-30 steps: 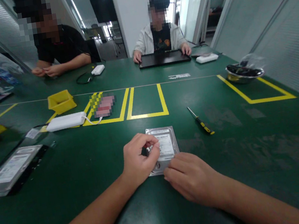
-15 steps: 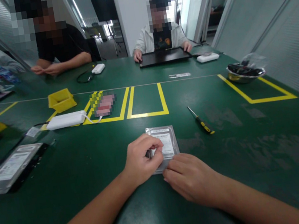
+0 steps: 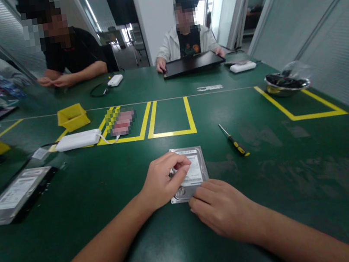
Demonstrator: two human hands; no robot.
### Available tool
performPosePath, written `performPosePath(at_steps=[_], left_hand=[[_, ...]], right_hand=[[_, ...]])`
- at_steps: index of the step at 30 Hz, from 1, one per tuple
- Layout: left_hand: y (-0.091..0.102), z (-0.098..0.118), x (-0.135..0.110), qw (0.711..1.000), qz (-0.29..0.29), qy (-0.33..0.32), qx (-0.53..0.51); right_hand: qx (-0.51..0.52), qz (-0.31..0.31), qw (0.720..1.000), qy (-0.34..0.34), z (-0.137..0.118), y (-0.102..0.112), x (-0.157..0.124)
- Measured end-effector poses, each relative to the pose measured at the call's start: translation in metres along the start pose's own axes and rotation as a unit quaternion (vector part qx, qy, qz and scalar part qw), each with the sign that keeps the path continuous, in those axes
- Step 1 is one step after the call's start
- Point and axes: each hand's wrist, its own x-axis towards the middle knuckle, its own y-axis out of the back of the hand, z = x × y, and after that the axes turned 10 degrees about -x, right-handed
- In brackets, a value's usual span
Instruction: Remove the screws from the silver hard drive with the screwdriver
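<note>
Far left on the green surface (image 3: 62, 239) there's a second drive (image 3: 17, 196), label up. Next comes the left hand (image 3: 160, 181), reaching over the left side of the nearer drive (image 3: 197, 167); thumb and index tips curl close together over the label, but I can't tell if they're pinching anything. That drive lies flat in front of the person, long axis running roughly away from them, so it's under the left fingers and mostly beyond the right ones. Left hand hides most of its left edge. The right hand (image 3: 224, 211) is curled at the near right corner (you basically just get knuckles), tips hidden, so no clue if they're gripping. Further right, a screwdriver (image 3: 234, 140), well apart from both.
</note>
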Motion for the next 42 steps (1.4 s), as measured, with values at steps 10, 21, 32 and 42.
performPosePath(at_steps=[10,21,32,42], left_hand=[[-0.001,-0.004,0.037,0.976,-0.206,-0.035,0.056],[-0.015,-0.014,0.072,0.941,-0.325,-0.028,0.087],[-0.021,-0.011,0.086,0.915,-0.392,0.030,0.094],[-0.022,-0.010,0.097,0.898,-0.426,0.059,0.091]], right_hand=[[-0.018,0.002,1.000,0.009,-0.001,0.000,-0.004],[-0.026,-0.016,0.999,0.012,-0.002,0.001,-0.005],[-0.029,-0.021,0.999,0.016,0.000,-0.001,-0.006],[-0.026,-0.026,0.999,0.019,0.000,0.001,-0.007]])
